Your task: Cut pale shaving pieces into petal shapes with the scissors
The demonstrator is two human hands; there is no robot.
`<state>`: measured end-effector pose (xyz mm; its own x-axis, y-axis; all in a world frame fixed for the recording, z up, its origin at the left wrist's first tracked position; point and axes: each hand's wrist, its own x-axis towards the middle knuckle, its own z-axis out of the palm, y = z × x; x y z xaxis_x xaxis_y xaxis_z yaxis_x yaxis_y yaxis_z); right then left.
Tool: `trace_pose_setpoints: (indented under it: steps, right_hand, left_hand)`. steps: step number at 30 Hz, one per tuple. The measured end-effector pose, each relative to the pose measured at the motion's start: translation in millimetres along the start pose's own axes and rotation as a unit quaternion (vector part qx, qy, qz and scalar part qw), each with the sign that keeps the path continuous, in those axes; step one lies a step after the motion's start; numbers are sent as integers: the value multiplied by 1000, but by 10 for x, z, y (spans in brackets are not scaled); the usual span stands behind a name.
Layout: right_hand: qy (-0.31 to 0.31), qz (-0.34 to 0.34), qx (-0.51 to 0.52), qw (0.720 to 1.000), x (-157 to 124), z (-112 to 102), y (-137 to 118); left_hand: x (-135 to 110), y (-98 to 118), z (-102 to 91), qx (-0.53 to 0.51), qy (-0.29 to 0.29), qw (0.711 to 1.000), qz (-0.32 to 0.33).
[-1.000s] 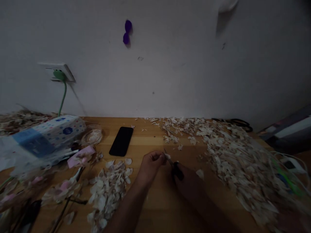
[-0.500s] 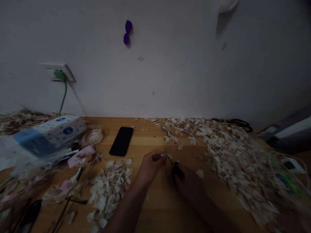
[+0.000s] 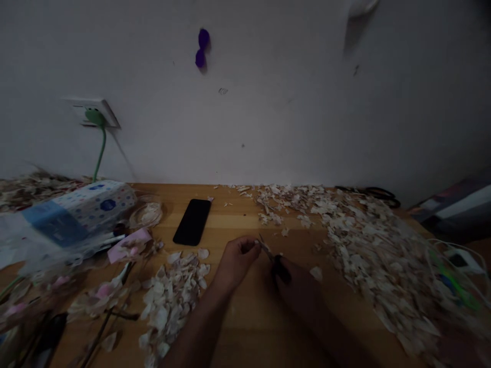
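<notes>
Head view: one pair of scissors (image 3: 276, 264) is over the worktop (image 3: 249, 327), held tight by the right hand's (image 3: 303, 286) fingers. It slants the long way, tip pointing forward and left, near the left hand (image 3: 238, 259), whose fingers pinch together. One petal pile (image 3: 172, 296) lies left, another petal pile (image 3: 364, 245) right; one phone (image 3: 192, 222) sits farther back.
</notes>
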<state>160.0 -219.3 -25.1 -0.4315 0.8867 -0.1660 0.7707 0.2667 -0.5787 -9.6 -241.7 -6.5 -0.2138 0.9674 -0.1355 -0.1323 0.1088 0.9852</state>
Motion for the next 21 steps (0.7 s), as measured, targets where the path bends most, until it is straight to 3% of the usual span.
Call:
trace_pose_setpoints:
  steps: [14, 21]
  right_hand:
    - [20, -12, -7, 1000, 21, 102, 100]
    - [6, -8, -2, 1000, 6, 40, 47]
  left_hand:
    - [6, 7, -18, 39, -14, 999, -4]
    - [6, 2, -66, 109, -29, 994, 12]
